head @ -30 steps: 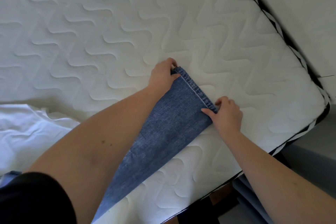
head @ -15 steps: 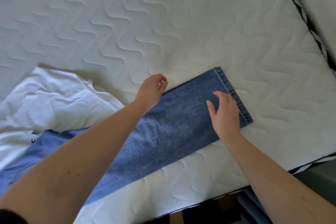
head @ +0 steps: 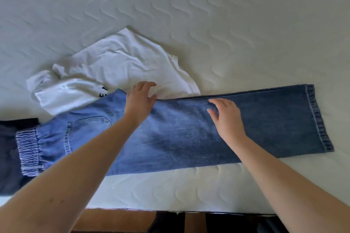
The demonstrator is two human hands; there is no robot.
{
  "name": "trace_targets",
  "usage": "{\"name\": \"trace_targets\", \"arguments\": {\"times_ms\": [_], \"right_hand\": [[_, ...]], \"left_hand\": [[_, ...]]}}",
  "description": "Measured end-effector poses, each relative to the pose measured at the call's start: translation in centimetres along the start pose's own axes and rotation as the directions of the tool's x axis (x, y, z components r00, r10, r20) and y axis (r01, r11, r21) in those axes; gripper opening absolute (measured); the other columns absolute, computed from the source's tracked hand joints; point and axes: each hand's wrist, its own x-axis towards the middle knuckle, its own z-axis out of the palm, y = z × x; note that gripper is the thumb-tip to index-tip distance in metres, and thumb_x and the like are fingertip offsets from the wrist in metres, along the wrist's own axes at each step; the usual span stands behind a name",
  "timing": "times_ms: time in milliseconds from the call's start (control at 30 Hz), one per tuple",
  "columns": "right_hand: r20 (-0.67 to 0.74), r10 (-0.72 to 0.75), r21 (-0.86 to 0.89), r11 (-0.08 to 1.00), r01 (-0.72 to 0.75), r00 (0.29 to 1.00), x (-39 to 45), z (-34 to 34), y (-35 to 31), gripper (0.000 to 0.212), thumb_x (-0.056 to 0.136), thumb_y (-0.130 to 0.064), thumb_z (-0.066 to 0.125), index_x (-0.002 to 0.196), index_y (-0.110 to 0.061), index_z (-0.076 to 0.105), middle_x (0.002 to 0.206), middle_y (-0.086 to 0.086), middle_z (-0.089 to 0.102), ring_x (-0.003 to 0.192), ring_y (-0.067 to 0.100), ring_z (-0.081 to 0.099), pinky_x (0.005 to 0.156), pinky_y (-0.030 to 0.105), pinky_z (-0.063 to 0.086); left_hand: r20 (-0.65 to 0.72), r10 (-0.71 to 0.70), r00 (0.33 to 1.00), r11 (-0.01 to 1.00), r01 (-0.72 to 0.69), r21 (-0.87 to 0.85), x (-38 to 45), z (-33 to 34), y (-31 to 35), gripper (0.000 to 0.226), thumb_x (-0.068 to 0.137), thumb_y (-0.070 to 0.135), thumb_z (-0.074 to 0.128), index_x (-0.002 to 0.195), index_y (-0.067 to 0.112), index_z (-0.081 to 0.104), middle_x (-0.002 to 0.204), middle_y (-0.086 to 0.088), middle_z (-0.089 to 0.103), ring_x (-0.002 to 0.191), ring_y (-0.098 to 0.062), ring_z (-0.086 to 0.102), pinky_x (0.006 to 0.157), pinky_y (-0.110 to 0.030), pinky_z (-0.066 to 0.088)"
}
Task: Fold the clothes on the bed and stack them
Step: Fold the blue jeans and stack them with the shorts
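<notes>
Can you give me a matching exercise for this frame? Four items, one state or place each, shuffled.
Column A:
1. jeans
2. white T-shirt
3. dark garment
4. left hand

Column B:
a. crumpled, behind the denim
b. at the far left, beside the elastic waistband
c. laid lengthwise along the mattress edge, hem at right
d. resting at the denim's far edge, fingers relaxed

Pairs: 1-c, 2-a, 3-b, 4-d
</notes>
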Motion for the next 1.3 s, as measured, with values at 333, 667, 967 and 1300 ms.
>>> {"name": "trace_targets", "arguments": {"times_ms": [333,667,967,1300], "right_hand": [[0.215,-0.224,-0.091,0.965,0.248,0.951,4.9,6.0,-10.8,0.046,0.100,-0.032,0.052,0.142,-0.016,0.044,0.142,0.001,0.051,0.132,0.024,0.041,0.107,0.036,0.028],[0.221,-0.160,-0.077,0.980,0.181,0.962,7.2,9.7,-16.2,0.034,0.097,-0.039,0.054,0.122,-0.017,0.061,0.113,0.004,0.060,0.110,0.026,0.050,0.093,0.037,0.036],[0.164,-0.170,0.107,0.982,0.153,0.972,9.1,8.9,-15.8,0.017,0.093,-0.026,0.064,0.089,-0.010,0.064,0.086,0.002,0.059,0.078,0.019,0.054,0.069,0.027,0.039],[0.247,-0.324,0.037,0.945,0.325,0.913,8.5,8.7,-15.6,0.019,0.086,-0.025,0.072,0.095,-0.011,0.065,0.082,0.003,0.067,0.079,0.023,0.060,0.072,0.038,0.049]], "left_hand": [[0.058,-0.334,0.941,0.942,0.332,0.051,-2.5,-3.3,-11.6,0.037,0.088,0.031,0.066,0.123,0.022,0.057,0.131,-0.003,0.054,0.124,-0.029,0.047,0.103,-0.044,0.032],[0.075,-0.310,0.948,0.951,0.307,0.042,-1.2,-3.5,-13.7,0.047,0.093,0.049,0.056,0.129,0.019,0.056,0.124,-0.007,0.058,0.121,-0.029,0.048,0.107,-0.039,0.025],[0.044,-0.275,0.960,0.884,0.271,-0.381,-0.7,-5.3,-15.3,0.012,0.081,0.013,0.077,0.090,0.008,0.071,0.090,-0.004,0.064,0.083,-0.019,0.058,0.071,-0.013,0.038],[0.267,-0.247,0.932,0.846,0.341,-0.409,0.8,-5.9,-15.6,0.024,0.080,0.015,0.079,0.094,0.017,0.059,0.091,-0.004,0.067,0.084,-0.015,0.059,0.072,-0.014,0.040]]}}
